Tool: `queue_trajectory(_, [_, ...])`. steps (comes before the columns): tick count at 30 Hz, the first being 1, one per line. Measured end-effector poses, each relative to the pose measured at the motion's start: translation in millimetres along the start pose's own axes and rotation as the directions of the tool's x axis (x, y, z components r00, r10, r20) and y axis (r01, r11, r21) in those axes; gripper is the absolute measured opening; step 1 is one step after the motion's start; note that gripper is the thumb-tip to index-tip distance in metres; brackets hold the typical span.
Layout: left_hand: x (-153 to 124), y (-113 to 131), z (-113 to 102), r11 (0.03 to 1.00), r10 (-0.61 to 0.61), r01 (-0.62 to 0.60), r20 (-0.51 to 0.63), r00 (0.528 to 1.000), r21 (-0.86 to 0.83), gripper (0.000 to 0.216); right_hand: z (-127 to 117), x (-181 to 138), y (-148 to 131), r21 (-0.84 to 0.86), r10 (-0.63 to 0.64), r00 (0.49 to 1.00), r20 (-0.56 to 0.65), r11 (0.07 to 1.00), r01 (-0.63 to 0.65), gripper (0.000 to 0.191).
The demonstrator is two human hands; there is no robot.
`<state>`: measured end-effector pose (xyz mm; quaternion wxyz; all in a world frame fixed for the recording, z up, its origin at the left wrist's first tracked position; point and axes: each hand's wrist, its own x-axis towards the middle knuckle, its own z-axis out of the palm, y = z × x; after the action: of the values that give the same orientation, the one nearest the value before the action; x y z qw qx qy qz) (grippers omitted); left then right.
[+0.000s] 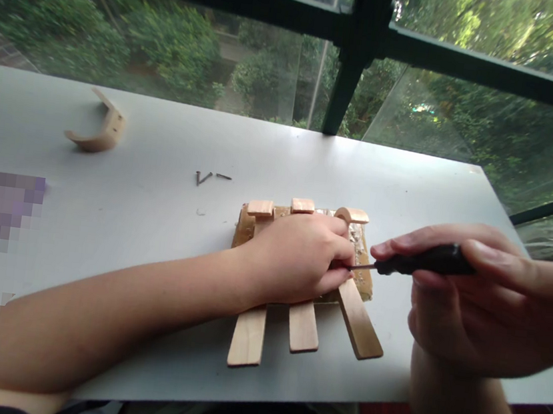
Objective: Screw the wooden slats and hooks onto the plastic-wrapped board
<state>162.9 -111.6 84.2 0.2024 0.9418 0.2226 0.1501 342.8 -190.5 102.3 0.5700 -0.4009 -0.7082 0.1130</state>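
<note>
The right hand clasps a black-handled screwdriver, its shaft reaching the left hand, fingers bent; what they pinch, I cannot tell. Beneath these: 3 wooden hooks on a brown block.

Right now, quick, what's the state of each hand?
Right hand: closed, holding a black-handled screwdriver.
Left hand: curled over bent wooden strips, by the screwdriver's tip; whether it grips anything can't be told.

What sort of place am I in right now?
Probably an indoor work spot: a white table beside a dark window frame, greenery outside, and a screwdriver in your right hand.
</note>
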Motion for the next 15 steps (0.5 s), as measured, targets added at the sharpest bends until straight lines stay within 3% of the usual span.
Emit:
queue_trajectory(4, [-0.1,0.4,0.5,1.0,-0.001,0.001,-0.009,1.0,0.006,0.018,-0.1,-1.0,-0.5,-0.098,0.059,0.998,-0.013,0.993,-0.06,0.02])
queue_trajectory(12, [-0.2,1.7,0.7,1.0,-0.012,0.012,-0.015,1.0,0.023,0.018,13.1,1.4,-9.1,-0.128,-0.039,0.974,-0.225,0.992,0.01,0.019])
queue_trajectory(15, [0.0,1.8,0.8,1.0,-0.013,0.014,-0.015,1.0,0.016,0.018,17.4,2.7,-6.7,-0.133,-0.118,0.934,-0.337,0.988,0.077,0.031])
